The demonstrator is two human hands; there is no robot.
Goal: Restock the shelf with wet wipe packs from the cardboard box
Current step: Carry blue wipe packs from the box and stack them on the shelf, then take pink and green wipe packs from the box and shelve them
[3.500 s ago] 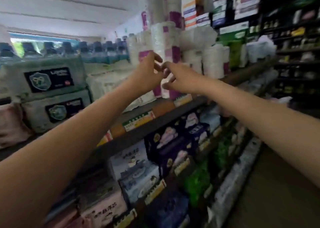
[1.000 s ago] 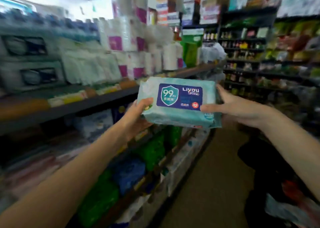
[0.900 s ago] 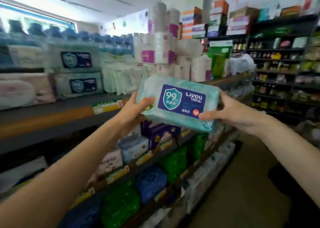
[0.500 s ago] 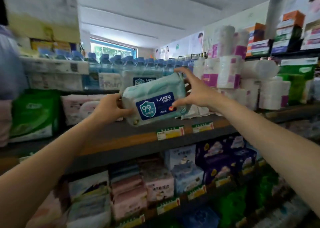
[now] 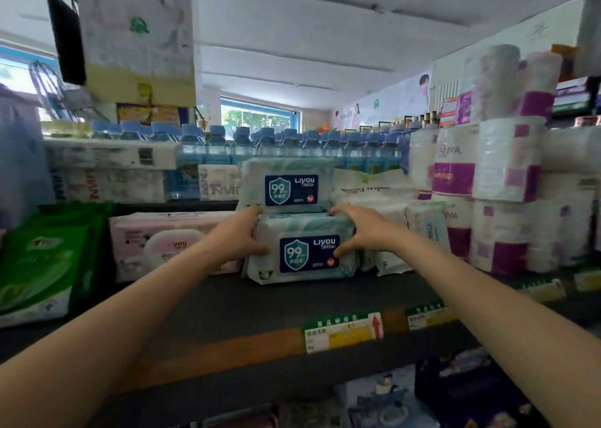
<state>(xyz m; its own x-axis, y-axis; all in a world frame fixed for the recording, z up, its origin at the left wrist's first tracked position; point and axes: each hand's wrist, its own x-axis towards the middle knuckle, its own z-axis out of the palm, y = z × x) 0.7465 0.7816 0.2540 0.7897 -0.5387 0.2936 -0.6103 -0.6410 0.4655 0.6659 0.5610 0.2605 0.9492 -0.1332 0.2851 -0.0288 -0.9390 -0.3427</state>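
A pale teal wet wipe pack (image 5: 309,252) with a dark blue "99" label stands upright on the dark shelf (image 5: 260,304). My left hand (image 5: 242,234) grips its left end and my right hand (image 5: 357,229) grips its right end, fingers over the top and thumbs on the front. A second identical pack (image 5: 289,183) stands higher, just behind it. The cardboard box is out of view.
A pink wipe pack (image 5: 162,242) lies to the left, green packs (image 5: 42,258) beyond it. White wipe packs (image 5: 396,229) and purple-banded tissue rolls (image 5: 500,193) crowd the right. Blue-capped water bottles (image 5: 260,141) line the back. Price tags (image 5: 343,331) hang on the shelf's front edge.
Both hands have carried the pack forward and down onto the shelf, and it now sits in front of the identical pack. The view has turned to face the shelf.
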